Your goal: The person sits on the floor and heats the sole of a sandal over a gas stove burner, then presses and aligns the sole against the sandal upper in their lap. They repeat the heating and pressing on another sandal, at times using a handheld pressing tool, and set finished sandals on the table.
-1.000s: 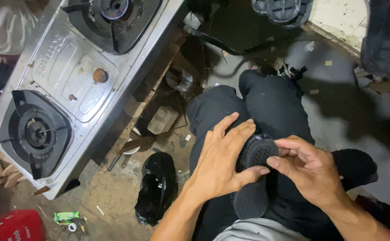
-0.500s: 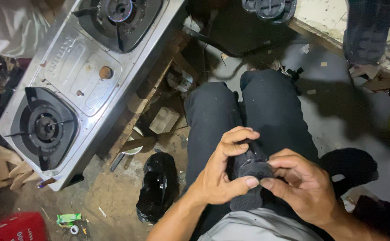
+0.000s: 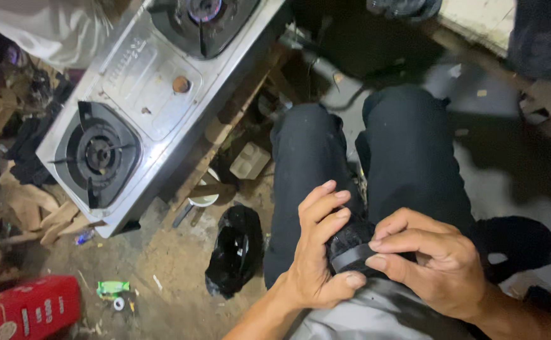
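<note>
- Dirt floor [image 3: 162, 277] lies below you, littered with scraps, with a two-burner gas stove [image 3: 155, 94] at your upper left.
- You sit with one round black part [image 3: 351, 249] over your lap, between your two hands.
- Your left hand [image 3: 316, 252] curls around its left side, fingers bent over the top, thumb pressed underneath.
- Your right hand [image 3: 436, 261] pinches its right rim between thumb and forefinger.
- One black plastic bag [image 3: 234, 249] lies beside your left knee, and one red box [image 3: 26, 308] sits at the lower left.
</note>
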